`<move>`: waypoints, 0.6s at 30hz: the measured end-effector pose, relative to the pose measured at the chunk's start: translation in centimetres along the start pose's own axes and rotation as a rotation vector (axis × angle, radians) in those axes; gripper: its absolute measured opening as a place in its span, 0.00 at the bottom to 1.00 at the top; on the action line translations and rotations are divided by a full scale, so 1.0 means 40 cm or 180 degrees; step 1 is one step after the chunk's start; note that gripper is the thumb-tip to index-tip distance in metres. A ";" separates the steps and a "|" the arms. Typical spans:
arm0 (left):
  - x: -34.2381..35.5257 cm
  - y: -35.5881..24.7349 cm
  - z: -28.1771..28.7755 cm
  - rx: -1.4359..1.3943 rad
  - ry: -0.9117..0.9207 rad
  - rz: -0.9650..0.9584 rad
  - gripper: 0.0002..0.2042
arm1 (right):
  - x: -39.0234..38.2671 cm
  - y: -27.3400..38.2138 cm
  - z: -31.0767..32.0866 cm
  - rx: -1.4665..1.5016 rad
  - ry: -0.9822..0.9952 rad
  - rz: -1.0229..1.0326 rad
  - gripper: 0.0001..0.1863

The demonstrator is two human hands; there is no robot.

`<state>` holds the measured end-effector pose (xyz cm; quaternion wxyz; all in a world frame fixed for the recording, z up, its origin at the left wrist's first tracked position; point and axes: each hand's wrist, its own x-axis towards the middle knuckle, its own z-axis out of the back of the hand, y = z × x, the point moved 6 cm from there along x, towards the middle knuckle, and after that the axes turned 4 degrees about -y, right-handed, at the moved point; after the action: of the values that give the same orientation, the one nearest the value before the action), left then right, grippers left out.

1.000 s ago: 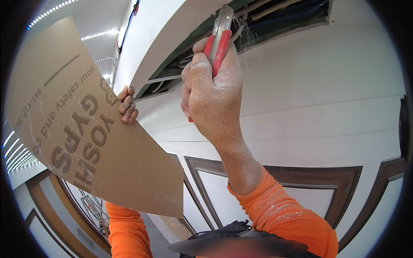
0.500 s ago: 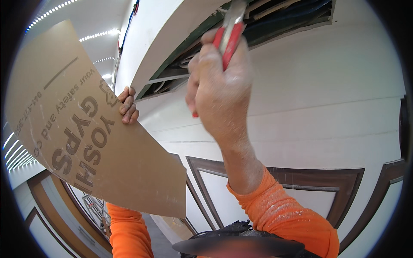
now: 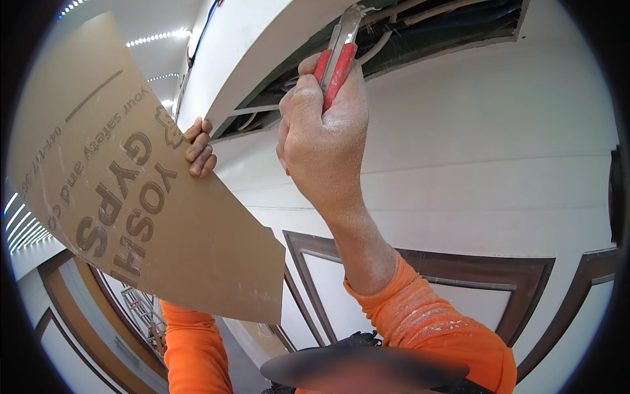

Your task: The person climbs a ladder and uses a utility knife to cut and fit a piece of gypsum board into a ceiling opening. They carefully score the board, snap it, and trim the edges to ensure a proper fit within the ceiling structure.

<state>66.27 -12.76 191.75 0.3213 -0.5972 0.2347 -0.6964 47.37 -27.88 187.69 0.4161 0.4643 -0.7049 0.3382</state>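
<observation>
In my right hand [image 3: 323, 125], dusted with white powder, is a utility knife [image 3: 338, 69] with red grips and a metal body. Its upper end meets the edge of the long ceiling opening [image 3: 453, 41], where white bits of material show. My left hand [image 3: 199, 148] grips the right edge of a brown paper-faced gypsum board [image 3: 216, 243], fingers curled over it. The board is tilted, with printing on its face, and hides most of my left forearm. Orange sleeves cover both arms; the right one carries white dust.
Cables and pale conduit [image 3: 377, 47] run inside the opening. A curved white bulkhead [image 3: 230, 59] borders it on the left. Brown-framed panels [image 3: 472, 262] line the wall below. A metal ladder [image 3: 141, 308] stands at the lower left, and strip lights [image 3: 157, 38] hang at the upper left.
My right hand with the knife has moved slightly left and down in the picture. The board and my left hand sit slightly higher in view.
</observation>
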 end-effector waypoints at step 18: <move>0.008 -0.012 0.103 0.0152 0.0153 0.0235 0.16 | -0.022 -0.010 0.011 -0.0107 -0.0030 -0.0140 0.05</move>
<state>70.23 -12.42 193.04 0.3552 -0.5634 0.2476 -0.7036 47.81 -28.07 186.72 0.4278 0.4742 -0.7021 0.3149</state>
